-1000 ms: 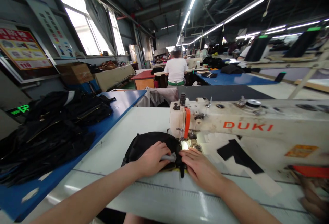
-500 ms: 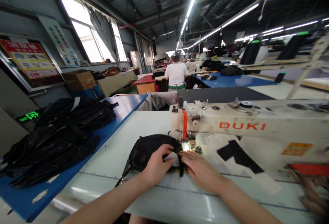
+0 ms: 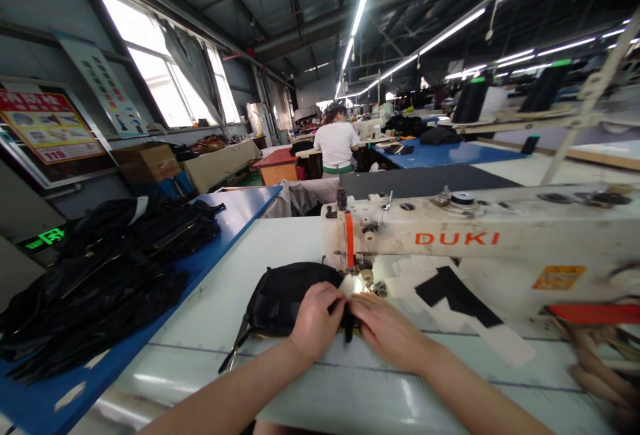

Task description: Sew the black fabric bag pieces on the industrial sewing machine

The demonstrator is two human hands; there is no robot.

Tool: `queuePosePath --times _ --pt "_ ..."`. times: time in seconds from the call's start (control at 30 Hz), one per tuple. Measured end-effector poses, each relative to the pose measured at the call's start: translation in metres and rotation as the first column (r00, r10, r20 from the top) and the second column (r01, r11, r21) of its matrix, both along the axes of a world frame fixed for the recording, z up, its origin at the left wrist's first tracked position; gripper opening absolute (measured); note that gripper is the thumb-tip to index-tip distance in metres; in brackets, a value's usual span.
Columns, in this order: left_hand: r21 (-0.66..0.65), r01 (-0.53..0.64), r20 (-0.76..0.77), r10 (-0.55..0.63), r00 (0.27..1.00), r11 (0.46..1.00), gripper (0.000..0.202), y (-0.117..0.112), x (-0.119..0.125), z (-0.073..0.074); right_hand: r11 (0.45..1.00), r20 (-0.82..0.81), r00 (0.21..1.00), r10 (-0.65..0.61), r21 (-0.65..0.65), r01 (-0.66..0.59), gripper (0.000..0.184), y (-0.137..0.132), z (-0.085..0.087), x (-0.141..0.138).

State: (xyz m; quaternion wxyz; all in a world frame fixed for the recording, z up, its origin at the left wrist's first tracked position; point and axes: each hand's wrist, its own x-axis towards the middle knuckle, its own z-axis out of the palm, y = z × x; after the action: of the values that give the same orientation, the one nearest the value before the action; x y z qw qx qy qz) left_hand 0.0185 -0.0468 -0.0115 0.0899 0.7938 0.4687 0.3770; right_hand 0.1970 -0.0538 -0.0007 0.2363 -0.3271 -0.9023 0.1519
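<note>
A black fabric bag with a zipper and a strap lies on the sewing machine's pale table, its right end close under the needle area. Beside the presser foot, a small white piece shows at the fingertips of my left hand. That hand is closed in a pinch over the bag, its thumb and forefinger together. My right hand rests on the bag's right end with fingers stretched forward, nearly touching the left fingertips. A short black tab hangs between the hands. The sewing machine stands just beyond them, its lamp lit.
Black cut strips and white paper pieces lie right of the needle. A pile of black bags covers part of the blue table at left. Thread cones stand at right. A person in white works ahead.
My left hand has moved right and forward, bringing the white piece from over the bag to beside the presser foot. The right hand stays on the bag. The view has shifted slightly.
</note>
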Motion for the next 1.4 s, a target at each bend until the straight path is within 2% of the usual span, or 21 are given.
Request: queuePosePath --times 0.07,0.13,0.2,0.37,0.53,0.63,0.8,0.93,1.07,1.17,1.27,1.4 --pt "0.068 -0.013 -0.109 0.020 0.994 0.998 0.017 0.007 -0.002 0.001 1.000 0.013 1.000 0.004 0.019 -0.004 0.031 0.000 -0.001 0.001" --pt "0.104 0.043 -0.254 -0.016 0.967 0.994 0.019 0.011 -0.004 0.002 1.000 0.033 0.999 -0.011 0.020 0.011 0.027 0.000 -0.003 0.001" --pt "0.086 0.117 -0.335 -0.081 0.939 0.989 0.019 0.012 -0.005 0.003 0.999 0.054 0.998 -0.041 0.015 0.040 0.022 0.001 -0.004 0.001" --pt "-0.016 0.191 -0.318 -0.186 0.930 0.982 0.015 0.010 -0.003 0.007 0.999 0.034 0.999 -0.036 0.024 0.036 0.021 0.001 -0.005 0.000" --pt "-0.079 0.242 -0.333 -0.254 0.908 0.967 0.022 0.014 -0.007 0.007 0.999 0.030 0.999 -0.027 0.019 0.026 0.021 0.001 -0.005 0.000" --pt "-0.058 0.258 -0.343 -0.262 0.902 0.964 0.026 0.016 -0.011 0.005 0.999 0.030 0.999 -0.024 0.026 0.023 0.023 0.001 -0.005 0.000" --pt "-0.016 0.291 -0.366 -0.276 0.889 0.957 0.020 0.016 -0.009 0.006 0.998 0.039 0.998 -0.057 0.026 0.056 0.020 0.000 -0.005 -0.001" --pt "-0.002 0.236 -0.460 -0.210 0.863 0.972 0.018 0.019 -0.007 0.007 0.999 0.033 0.999 -0.042 0.027 0.041 0.021 0.000 -0.005 -0.001" --pt "0.032 0.199 -0.580 -0.144 0.802 0.980 0.019 0.024 -0.006 0.008 0.999 0.027 0.999 -0.046 0.026 0.046 0.021 0.000 -0.006 -0.001" --pt "0.037 0.192 -0.599 -0.131 0.790 0.981 0.018 0.025 -0.005 0.008 0.998 0.030 0.998 -0.053 0.028 0.052 0.022 0.000 -0.007 -0.001" --pt "0.028 0.218 -0.562 -0.165 0.811 0.976 0.017 0.023 -0.006 0.008 0.998 0.038 0.998 -0.052 0.030 0.051 0.023 0.001 -0.007 -0.001" --pt "0.028 0.310 -0.505 -0.254 0.825 0.950 0.019 0.025 -0.010 0.005 0.998 0.046 0.997 -0.065 0.024 0.064 0.021 0.000 -0.007 -0.001"
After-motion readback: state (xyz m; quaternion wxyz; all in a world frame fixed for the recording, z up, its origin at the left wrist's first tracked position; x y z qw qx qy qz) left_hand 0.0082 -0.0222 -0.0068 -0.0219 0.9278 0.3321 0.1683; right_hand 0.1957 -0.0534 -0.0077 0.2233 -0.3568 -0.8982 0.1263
